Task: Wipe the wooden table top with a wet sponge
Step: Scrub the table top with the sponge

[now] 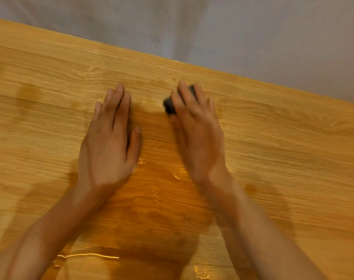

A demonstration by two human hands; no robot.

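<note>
One wooden table top (273, 158) is seen from above, its far edge running from ten o'clock down toward three o'clock, with a pale grey wall (212, 27) behind it. Two bare hands and one sponge are counted on the surface.

The left hand (109, 142) is laid flat on the wood, just toward nine o'clock of centre, its fingers straight and close together, pointing to twelve o'clock, the thumb held alongside. Nothing is held by it.

The right hand (196, 128) is placed just toward three o'clock of centre, beside the left hand but apart from it. Its fingers are spread over the single dark sponge (169, 105), which is pressed against the table beneath them. Only two parts of the sponge are visible: a rounded end at the thumb side, toward ten o'clock of the hand, and a small corner between the fingertips at twelve o'clock. Whether the fingers are curled around the sponge or merely laid on it cannot be told, as the hand is blurred.

Darker wet patches (151, 219) are seen on the wood between the forearms toward six o'clock, with several bright glints along their edges. One fainter damp mark (28, 96) is seen toward nine o'clock.
</note>
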